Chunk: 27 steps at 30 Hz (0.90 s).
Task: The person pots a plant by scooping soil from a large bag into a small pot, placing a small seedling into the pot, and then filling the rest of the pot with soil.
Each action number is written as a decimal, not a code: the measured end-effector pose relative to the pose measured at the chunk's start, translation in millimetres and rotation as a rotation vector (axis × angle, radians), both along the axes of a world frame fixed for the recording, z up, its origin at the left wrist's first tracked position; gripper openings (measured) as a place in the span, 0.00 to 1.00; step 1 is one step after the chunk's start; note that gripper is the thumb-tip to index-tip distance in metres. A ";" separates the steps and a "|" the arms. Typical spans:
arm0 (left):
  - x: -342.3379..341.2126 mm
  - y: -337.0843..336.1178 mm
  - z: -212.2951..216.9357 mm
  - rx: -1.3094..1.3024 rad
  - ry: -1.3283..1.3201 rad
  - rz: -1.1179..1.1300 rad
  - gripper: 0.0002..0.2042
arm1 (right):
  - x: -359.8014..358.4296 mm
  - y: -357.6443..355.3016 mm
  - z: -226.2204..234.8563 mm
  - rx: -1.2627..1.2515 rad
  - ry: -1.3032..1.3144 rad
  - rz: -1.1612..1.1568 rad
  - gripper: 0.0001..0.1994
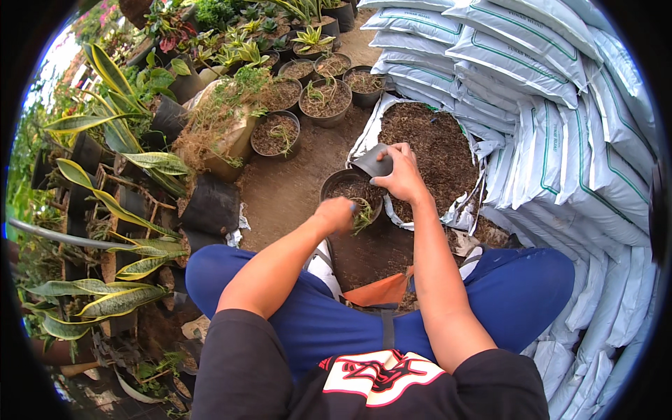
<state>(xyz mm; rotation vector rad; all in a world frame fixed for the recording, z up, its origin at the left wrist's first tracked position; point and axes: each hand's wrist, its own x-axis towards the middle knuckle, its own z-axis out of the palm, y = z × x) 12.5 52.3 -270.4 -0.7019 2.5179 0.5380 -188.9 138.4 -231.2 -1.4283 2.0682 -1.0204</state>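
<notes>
My right hand (400, 173) grips a small dark plastic pot (373, 162), tilted over a larger black pot (326, 187) on the ground in front of me. The larger pot holds brown soil, and a drooping green plant (362, 215) hangs at its near right side. My left hand (336, 215) is closed at the near edge of that pot, right beside the plant. Whatever its curled fingers hold is hidden. Next to the pots, an opened white sack (427, 150) is full of dark, loose soil, just beyond my right wrist.
White sacks (560, 147) are stacked high along the right. Several soil-filled pots (325, 98) with small plants stand ahead. Potted snake plants (126, 280) crowd the left, some tipped over. An orange piece (378, 290) lies between my bent legs (231, 273).
</notes>
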 end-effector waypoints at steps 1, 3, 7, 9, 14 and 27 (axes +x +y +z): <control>0.0 -3.9 -2.9 -0.110 0.122 0.064 0.13 | 5.3 0.2 5.9 0.032 0.048 0.017 0.29; -9.8 -12.6 -2.1 -0.235 0.249 0.243 0.13 | 16.6 -1.4 13.0 0.075 0.083 0.060 0.29; -29.1 -21.7 12.2 -0.207 0.254 0.501 0.16 | 43.3 1.6 11.1 0.027 0.154 -0.074 0.28; -31.8 -21.7 11.8 -0.160 0.173 0.544 0.16 | 41.2 3.1 10.5 0.026 0.160 -0.105 0.29; -33.2 -19.7 -0.2 -0.228 0.078 0.434 0.15 | 24.0 7.3 12.0 0.084 0.142 -0.077 0.30; -37.5 -71.5 -16.7 -0.050 0.284 0.499 0.19 | 19.0 17.0 39.1 -0.003 0.151 0.161 0.33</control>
